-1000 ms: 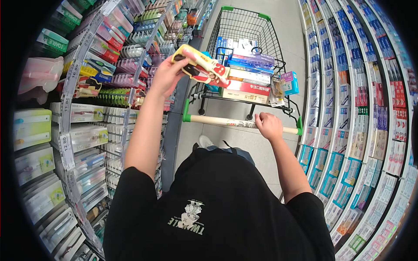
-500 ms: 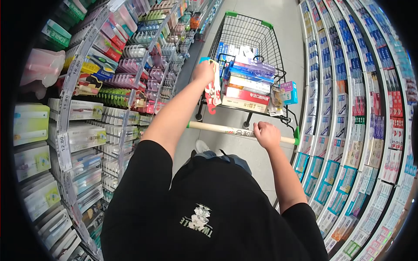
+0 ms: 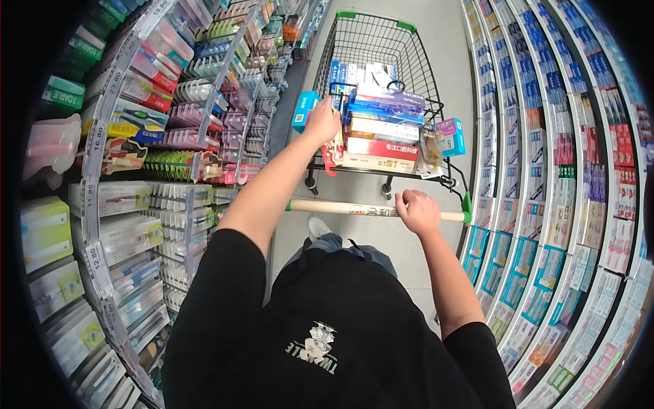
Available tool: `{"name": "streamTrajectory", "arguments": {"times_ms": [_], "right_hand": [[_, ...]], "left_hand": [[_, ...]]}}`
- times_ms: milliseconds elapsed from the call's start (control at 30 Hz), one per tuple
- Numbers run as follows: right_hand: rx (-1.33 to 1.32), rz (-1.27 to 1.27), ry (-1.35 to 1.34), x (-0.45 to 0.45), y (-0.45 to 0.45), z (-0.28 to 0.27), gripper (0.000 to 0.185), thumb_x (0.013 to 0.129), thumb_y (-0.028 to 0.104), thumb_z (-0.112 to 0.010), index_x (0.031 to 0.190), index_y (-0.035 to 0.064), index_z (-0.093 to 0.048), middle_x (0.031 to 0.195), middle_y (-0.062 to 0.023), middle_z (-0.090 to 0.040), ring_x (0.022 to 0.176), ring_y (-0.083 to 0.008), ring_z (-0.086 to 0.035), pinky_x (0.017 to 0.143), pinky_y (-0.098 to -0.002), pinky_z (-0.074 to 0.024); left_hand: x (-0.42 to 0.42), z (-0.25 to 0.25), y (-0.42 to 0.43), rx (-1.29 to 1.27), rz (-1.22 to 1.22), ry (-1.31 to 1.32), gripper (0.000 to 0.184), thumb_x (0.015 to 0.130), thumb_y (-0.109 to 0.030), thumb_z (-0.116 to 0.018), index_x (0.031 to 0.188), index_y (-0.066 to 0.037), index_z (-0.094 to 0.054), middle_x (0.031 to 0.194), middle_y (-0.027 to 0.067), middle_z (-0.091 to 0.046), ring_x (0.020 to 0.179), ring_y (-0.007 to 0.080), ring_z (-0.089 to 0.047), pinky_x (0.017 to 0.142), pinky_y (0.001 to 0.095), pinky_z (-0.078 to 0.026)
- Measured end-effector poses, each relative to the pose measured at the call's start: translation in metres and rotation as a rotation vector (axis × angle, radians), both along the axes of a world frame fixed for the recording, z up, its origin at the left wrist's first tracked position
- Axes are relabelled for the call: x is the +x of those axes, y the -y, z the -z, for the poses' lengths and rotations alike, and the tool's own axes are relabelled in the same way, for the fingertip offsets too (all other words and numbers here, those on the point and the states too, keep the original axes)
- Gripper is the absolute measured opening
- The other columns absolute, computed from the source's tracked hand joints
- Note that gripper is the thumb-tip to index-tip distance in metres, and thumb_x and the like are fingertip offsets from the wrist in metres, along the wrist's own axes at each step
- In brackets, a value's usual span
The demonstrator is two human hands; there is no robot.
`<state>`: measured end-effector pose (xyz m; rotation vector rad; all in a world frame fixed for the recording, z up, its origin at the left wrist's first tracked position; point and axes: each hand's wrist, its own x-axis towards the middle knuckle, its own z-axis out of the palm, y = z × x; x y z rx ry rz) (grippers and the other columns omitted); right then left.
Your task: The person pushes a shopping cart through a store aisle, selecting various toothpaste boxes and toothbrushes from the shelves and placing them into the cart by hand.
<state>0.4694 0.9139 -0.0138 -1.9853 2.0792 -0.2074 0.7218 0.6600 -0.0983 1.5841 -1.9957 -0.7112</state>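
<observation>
My left hand (image 3: 323, 124) is closed on a red and yellow package (image 3: 333, 155) at the near left corner of the shopping cart (image 3: 426, 58), beside the stacked boxes. Just left of that hand is a blue box (image 3: 304, 111). My right hand (image 3: 418, 212) is wrapped round the cart's pale handle (image 3: 340, 208). In the cart's near part lie a red box (image 3: 383, 149), a cream box (image 3: 379, 163) and several blue and white boxes. A teal and purple box (image 3: 449, 137) sits at the right corner.
Shelves of hanging toothbrush packs (image 3: 129, 198) line the left side, with price strips (image 3: 89, 194) along their edges. Shelves of small boxes (image 3: 545, 266) run along the right. Pale floor tiles (image 3: 422, 259) lie between them.
My left hand has carried the red and yellow package from over the cart's left side down to its near left corner, turning it upright. My right hand stays on the handle.
</observation>
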Motion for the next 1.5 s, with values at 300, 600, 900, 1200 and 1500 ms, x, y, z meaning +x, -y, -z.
{"name": "streamTrajectory", "arguments": {"times_ms": [300,600,900,1200,1500], "right_hand": [[0.06,0.014,-0.047,-0.005,-0.001,0.001,0.042,0.097,0.042,-0.06,0.076,0.0073,-0.068,0.077,-0.014,-0.07,0.078,-0.0372,-0.07,0.071,-0.0517,-0.0557],[0.093,-0.049,-0.056,-0.006,0.007,0.0,0.043,0.1,0.042,-0.057,0.079,0.0062,-0.069,0.084,-0.0169,-0.072,0.081,-0.0401,-0.07,0.073,-0.0526,-0.0548],[0.099,-0.067,-0.061,-0.016,0.018,0.008,0.044,0.101,0.042,-0.055,0.082,0.0059,-0.071,0.088,-0.0177,-0.073,0.083,-0.0411,-0.07,0.074,-0.053,-0.0552],[0.129,-0.046,-0.067,-0.025,0.048,0.001,0.046,0.102,0.045,-0.053,0.084,0.0074,-0.073,0.089,-0.0188,-0.074,0.087,-0.0414,-0.071,0.078,-0.0531,-0.055],[0.138,-0.052,-0.07,-0.04,0.096,0.005,0.048,0.102,0.046,-0.052,0.086,0.0071,-0.074,0.09,-0.0192,-0.074,0.088,-0.0417,-0.071,0.079,-0.0534,-0.0553]], "left_hand": [[0.054,-0.094,-0.134,-0.11,0.061,0.001,0.021,0.096,-0.021,-0.069,0.104,-0.001,-0.07,0.102,0.0181,-0.073,0.101,0.0403,-0.066,0.089,0.0484,-0.052],[0.053,-0.067,-0.202,-0.328,0.08,0.212,0.041,0.098,-0.038,-0.065,0.069,-0.009,-0.065,0.067,0.0103,-0.067,0.066,0.0307,-0.068,0.065,0.0461,-0.054],[0.046,-0.074,-0.191,-0.045,0.124,0.34,0.045,0.101,-0.042,-0.057,0.076,-0.008,-0.073,0.076,0.0148,-0.074,0.076,0.0341,-0.073,0.072,0.0468,-0.058],[0.035,-0.079,-0.156,0.03,0.132,0.39,0.048,0.101,-0.043,-0.054,0.075,-0.008,-0.074,0.074,0.0154,-0.073,0.074,0.0355,-0.073,0.07,0.049,-0.058],[0.019,-0.087,-0.106,0.196,0.141,0.4,0.052,0.1,-0.046,-0.052,0.081,-0.006,-0.078,0.08,0.0169,-0.076,0.078,0.0373,-0.074,0.073,0.0505,-0.059]]}}
